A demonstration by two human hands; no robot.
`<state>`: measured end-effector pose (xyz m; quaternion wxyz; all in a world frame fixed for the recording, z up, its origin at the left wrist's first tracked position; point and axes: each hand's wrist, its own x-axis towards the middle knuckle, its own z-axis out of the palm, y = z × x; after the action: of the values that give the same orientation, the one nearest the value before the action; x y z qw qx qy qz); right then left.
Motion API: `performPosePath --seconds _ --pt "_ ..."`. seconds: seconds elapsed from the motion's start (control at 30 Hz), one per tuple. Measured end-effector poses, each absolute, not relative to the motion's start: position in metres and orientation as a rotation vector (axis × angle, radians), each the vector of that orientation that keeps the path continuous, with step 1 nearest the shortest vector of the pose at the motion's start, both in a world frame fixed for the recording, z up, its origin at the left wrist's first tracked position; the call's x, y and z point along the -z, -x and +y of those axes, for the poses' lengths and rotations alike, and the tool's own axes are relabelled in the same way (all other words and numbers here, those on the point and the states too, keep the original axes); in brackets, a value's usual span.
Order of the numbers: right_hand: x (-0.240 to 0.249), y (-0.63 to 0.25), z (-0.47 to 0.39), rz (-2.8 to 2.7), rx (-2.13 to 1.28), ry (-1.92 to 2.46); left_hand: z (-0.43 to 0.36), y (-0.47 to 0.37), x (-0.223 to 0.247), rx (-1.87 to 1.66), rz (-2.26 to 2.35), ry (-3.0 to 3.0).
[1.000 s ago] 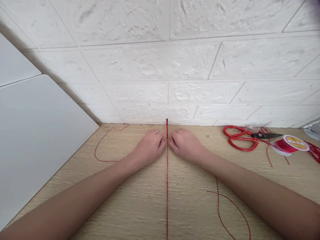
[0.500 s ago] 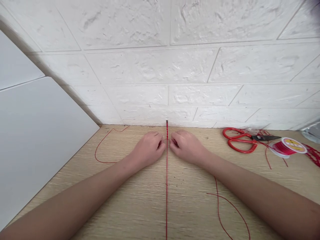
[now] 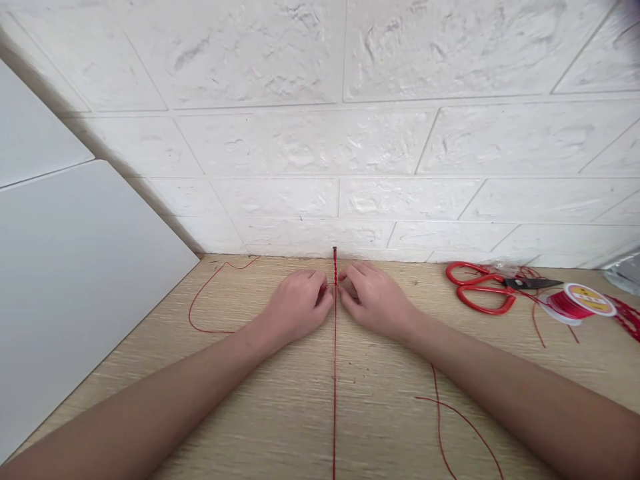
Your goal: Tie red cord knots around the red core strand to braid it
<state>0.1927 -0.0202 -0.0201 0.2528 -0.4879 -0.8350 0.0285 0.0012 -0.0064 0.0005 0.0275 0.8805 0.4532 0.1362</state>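
A thin red cord [image 3: 335, 387] runs straight toward me from a small dark nail at the wall's foot. Its far end is a short twisted, knotted red section [image 3: 335, 267]. Just left of this, my left hand [image 3: 300, 300] is closed in a pinch on a thin red strand that curves to the knots. Close on the right side, my right hand [image 3: 375, 300] has curled fingers and thumb at the cord by the lowest knot; its fingertips are partly hidden. Loose red strands trail by the left forearm and from under the right forearm.
Red-handled scissors [image 3: 485, 297] lie at the right, beside a spool of red cord [image 3: 575, 303] and a clear plastic bag. A white brick-patterned wall [image 3: 280, 140] rises behind the wooden tabletop [image 3: 270, 400]. A white panel [image 3: 90, 267] stands at the left.
Both hands have drawn slightly closer to the hanging cord. The right thumb and fingers have loosened a little, and the strand at the left is slacker. The view has tilted slightly up.
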Motion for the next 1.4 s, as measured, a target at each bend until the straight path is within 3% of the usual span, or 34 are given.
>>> performPosePath --seconds 1.4 --pt "0.0169 -0.1926 -0.0199 -2.309 -0.062 1.351 -0.0075 0.0009 -0.0003 -0.344 1.468 -2.820"
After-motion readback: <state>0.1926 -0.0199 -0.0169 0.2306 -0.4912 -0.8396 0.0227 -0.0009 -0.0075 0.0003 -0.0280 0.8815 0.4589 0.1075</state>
